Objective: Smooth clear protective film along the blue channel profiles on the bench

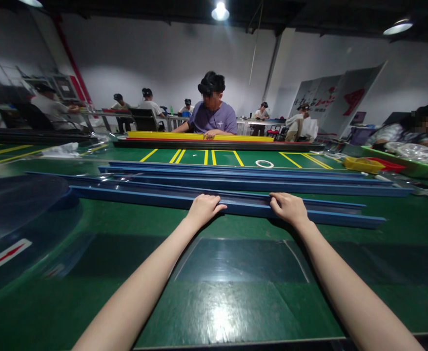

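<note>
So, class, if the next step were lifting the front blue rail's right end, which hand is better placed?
Right, most likely. The right hand holds the front blue rail closer to that end; the left hand holds it further away, nearer the rail's middle.

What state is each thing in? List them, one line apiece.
Left hand, fingers curled over the near channel
Right hand, fingers curled over the near channel
Near channel, lying lengthwise, touched by both hands
Far channels, lying beyond it, untouched
Ring, lying flat
White plastic, crumpled
Green tray, holding clear plastic
Middle lamp, lit
</note>
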A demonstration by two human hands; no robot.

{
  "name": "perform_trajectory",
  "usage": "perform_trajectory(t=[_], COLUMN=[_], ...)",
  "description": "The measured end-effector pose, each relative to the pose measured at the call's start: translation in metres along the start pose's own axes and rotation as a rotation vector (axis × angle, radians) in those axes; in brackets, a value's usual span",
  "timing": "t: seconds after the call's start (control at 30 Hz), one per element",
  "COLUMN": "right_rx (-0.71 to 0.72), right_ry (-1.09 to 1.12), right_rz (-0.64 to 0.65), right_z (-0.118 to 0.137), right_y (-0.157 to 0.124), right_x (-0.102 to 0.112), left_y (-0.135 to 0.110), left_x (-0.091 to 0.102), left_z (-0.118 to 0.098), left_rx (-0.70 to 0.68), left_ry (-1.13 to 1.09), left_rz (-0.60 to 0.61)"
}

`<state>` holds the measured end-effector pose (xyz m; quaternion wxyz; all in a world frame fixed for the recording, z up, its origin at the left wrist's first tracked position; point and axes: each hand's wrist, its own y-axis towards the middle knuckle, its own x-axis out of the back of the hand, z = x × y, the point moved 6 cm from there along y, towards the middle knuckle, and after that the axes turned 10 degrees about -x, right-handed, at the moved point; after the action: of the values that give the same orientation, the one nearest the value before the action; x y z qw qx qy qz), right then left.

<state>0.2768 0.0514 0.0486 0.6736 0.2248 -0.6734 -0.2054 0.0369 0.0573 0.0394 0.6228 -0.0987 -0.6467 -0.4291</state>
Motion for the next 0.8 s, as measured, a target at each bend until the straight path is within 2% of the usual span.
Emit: perform_trajectory(t=[0.47, 0.8], right_rx=[-0.002, -0.007], right_ry=[-0.02, -0.021], right_rz=[0.011, 0.015], right_z=[0.0011, 0.0012], right_y=[0.0007, 0.0008], right_x=[0.0003, -0.0003], left_y=[0.0017, -0.0046], left_x=[0.0004, 0.0013], left_z=[0.0023, -0.0066], left_rx=[0.04, -0.031], left_ry=[-0.004, 0.095], left_rz=[0.024, -0.154])
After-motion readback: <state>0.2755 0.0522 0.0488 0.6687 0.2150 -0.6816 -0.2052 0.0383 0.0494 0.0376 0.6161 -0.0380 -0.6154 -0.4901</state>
